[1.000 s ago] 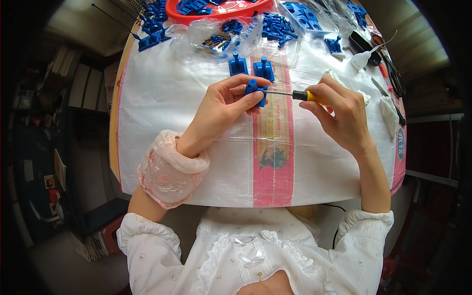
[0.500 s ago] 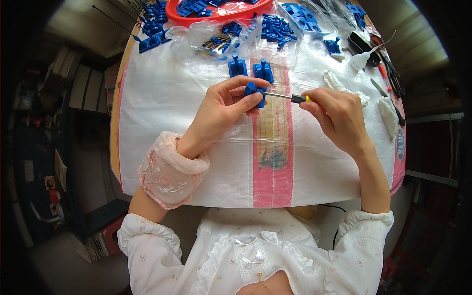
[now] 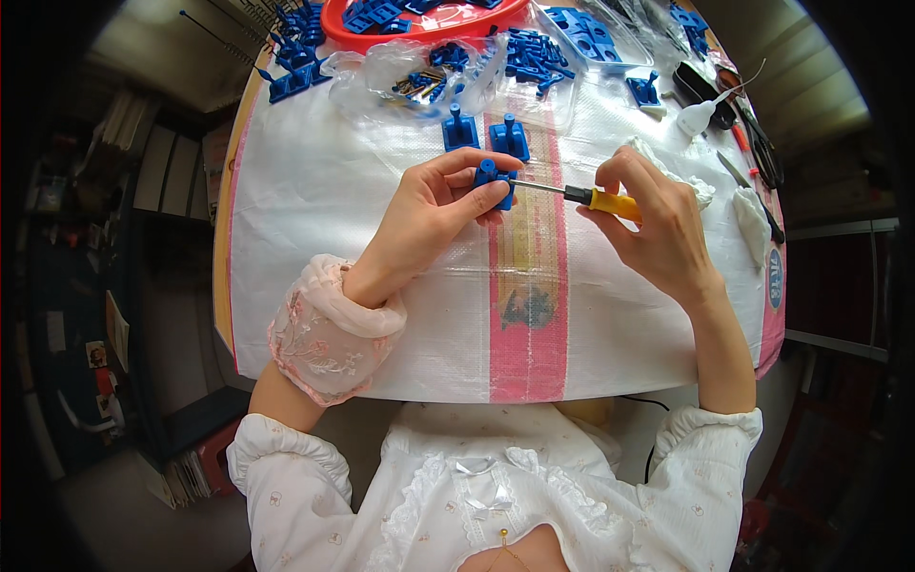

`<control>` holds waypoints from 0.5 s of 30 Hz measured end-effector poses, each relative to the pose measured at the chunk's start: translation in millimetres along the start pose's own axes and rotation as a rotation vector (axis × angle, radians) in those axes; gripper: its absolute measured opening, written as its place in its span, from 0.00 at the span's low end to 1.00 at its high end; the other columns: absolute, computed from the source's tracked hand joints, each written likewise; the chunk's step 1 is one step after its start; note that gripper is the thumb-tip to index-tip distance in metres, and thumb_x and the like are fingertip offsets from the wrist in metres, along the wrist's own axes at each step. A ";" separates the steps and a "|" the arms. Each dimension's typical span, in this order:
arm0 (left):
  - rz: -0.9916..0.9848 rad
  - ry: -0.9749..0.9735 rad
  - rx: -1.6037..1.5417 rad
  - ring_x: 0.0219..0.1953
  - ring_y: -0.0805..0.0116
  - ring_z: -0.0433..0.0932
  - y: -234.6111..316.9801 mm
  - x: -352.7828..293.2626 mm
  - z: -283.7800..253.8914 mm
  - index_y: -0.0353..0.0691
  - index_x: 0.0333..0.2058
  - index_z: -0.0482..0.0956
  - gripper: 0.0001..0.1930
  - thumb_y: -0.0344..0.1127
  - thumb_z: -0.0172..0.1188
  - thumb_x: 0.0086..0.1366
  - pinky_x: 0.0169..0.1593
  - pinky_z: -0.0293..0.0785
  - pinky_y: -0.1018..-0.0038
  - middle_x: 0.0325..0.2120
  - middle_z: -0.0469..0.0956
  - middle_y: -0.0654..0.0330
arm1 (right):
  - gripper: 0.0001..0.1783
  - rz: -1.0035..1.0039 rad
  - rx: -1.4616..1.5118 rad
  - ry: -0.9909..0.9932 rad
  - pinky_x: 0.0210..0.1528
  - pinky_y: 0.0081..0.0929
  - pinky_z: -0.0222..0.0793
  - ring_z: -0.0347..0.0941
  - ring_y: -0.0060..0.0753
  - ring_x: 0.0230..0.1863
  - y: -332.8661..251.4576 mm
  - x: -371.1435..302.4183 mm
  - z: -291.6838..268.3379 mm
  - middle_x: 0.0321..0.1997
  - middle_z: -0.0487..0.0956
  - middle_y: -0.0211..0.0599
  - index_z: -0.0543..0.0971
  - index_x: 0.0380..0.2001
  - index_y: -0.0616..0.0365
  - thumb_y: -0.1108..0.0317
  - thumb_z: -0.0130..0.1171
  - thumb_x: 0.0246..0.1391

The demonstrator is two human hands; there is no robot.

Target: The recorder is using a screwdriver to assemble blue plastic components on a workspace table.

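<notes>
My left hand [image 3: 434, 208] pinches a small blue plastic part [image 3: 487, 173] with a round knob, holding it above the table. A screwdriver [image 3: 618, 204] with a yellow and black handle lies level, its metal shaft reaching the side of that part. Around the handle's back end my right hand [image 3: 667, 224] curls loosely, thumb below and fingers above, palm lifted off it. The exact seat of the tip is hidden by the part and my left thumb. Just beyond stand two similar blue pieces, one on the left [image 3: 459, 132] and one on the right [image 3: 510, 140].
Along the far side are a red basin [image 3: 429, 40] of blue parts, a clear bag [image 3: 367, 91] with small brass-coloured pieces, and a tray [image 3: 610, 65]. A white-nozzled bottle [image 3: 698, 117], scissors [image 3: 760, 143] and crumpled white cloth [image 3: 753, 224] lie at the right.
My right hand's fingers have loosened and lifted, so more of the yellow handle shows. The left hand and the blue part have stayed put.
</notes>
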State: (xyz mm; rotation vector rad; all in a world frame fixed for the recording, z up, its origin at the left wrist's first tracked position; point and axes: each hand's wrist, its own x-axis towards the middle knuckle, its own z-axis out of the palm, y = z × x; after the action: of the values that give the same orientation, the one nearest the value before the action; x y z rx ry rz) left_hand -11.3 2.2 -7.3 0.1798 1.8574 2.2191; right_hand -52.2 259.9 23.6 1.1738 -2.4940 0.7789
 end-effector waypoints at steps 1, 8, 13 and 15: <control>0.002 -0.001 -0.001 0.37 0.80 0.78 0.0 0.1 0.2 0.40 0.53 0.79 0.15 0.33 0.62 0.69 0.43 0.75 0.83 0.36 0.84 0.62 | 0.16 0.005 -0.001 -0.006 0.26 0.28 0.71 0.79 0.34 0.27 0.1 -0.2 -0.5 0.32 0.78 0.31 0.73 0.33 0.57 0.74 0.72 0.45; -0.009 0.008 0.013 0.37 0.79 0.79 1.2 -0.6 0.5 0.40 0.53 0.79 0.15 0.34 0.62 0.69 0.43 0.75 0.83 0.36 0.84 0.61 | 0.16 -0.008 -0.001 -0.004 0.25 0.29 0.69 0.78 0.34 0.25 -0.4 -0.1 -0.7 0.29 0.77 0.31 0.72 0.29 0.57 0.73 0.72 0.46; -0.008 0.011 0.004 0.38 0.79 0.79 -1.9 -0.1 -1.4 0.39 0.53 0.79 0.15 0.34 0.63 0.69 0.43 0.76 0.83 0.37 0.84 0.60 | 0.15 -0.034 -0.014 -0.021 0.24 0.27 0.68 0.76 0.32 0.23 1.8 -0.8 -1.7 0.26 0.77 0.33 0.75 0.28 0.58 0.67 0.74 0.47; 0.008 0.030 -0.010 0.36 0.80 0.80 -2.7 0.5 -0.6 0.40 0.51 0.81 0.14 0.35 0.64 0.68 0.41 0.77 0.84 0.35 0.84 0.63 | 0.14 -0.047 -0.038 -0.045 0.24 0.27 0.67 0.75 0.32 0.22 2.2 -0.6 -3.3 0.26 0.77 0.33 0.77 0.29 0.58 0.65 0.73 0.49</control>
State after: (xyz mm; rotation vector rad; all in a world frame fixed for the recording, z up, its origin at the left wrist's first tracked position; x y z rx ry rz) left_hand -11.6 2.2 -10.1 0.1533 1.8637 2.2476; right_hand -53.5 263.3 25.3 1.2454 -2.4958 0.6968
